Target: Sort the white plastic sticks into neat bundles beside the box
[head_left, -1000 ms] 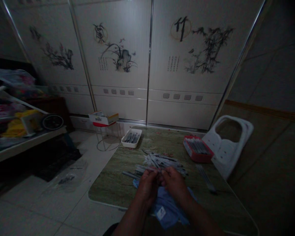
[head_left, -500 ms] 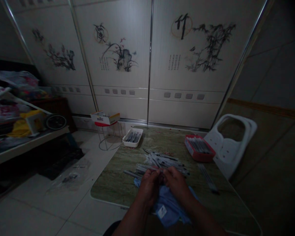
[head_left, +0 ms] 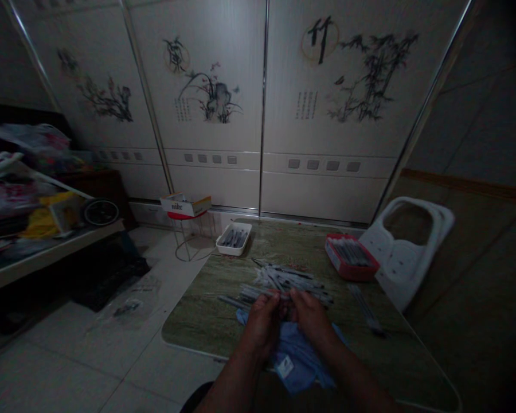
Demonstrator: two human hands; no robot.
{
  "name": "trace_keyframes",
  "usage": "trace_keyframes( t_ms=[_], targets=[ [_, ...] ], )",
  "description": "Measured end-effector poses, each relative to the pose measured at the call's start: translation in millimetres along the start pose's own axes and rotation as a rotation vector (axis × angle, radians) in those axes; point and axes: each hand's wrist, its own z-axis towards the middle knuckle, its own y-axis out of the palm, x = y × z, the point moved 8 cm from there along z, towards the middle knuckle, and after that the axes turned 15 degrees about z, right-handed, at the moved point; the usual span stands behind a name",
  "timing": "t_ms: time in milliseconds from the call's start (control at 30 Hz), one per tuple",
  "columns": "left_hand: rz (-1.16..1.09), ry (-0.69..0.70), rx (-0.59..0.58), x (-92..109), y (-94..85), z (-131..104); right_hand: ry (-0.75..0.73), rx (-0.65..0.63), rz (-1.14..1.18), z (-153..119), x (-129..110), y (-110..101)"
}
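While both hands are curled closed, with the fingertips brought together just in front of the pile of pens (head_left: 290, 279), it's too dark and blurry for me to make out what's pinched there. Left hand (head_left: 262, 322) and right hand (head_left: 313, 318) meet over the near edge of that pile, thumbs up top, and I honestly can't tell which one has the grip on anything.

So, going by the pile: it's spread in a messy heap on the greenish table (head_left: 198, 312), slim clear-and-grey pens pointing all sorts of ways, a few of them poking out to its left. On the near side of it there's a crumpled blue cloth (head_left: 298, 358) with a white tag, lying partly under the hands and wrists. Beyond the pile and off to its left sits a white tray (head_left: 229, 250) with more pens in it. Beyond it on the right is a red basket (head_left: 356, 274), pretty loaded with pens too, and a small loose bunch (head_left: 367, 310) lies on the tabletop to the pile's right. Further out past the basket, a white chair (head_left: 398, 261) stands next to the table.
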Motion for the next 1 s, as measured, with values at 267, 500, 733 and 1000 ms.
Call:
trace_keyframes(
  t_ms=[267,500,733,1000],
  targets=[
    [0.031,0.001,-0.020,-1.3,1.4,-1.1,0.011,-0.057,0.000,-1.3,-0.7,2.3],
    [0.025,-0.006,-0.030,-3.7,-1.8,0.9,-0.004,-0.037,0.015,-4.9,-3.6,-1.6],
    [0.045,0.019,-0.055,-0.9,2.0,-1.5,0.068,-0.081,0.027,-6.8,-0.4,0.6],
    [0.020,0.030,-0.081,-0.3,6.3,-1.7,0.010,-0.073,0.030,-9.7,-7.5,-0.5]
  ],
)
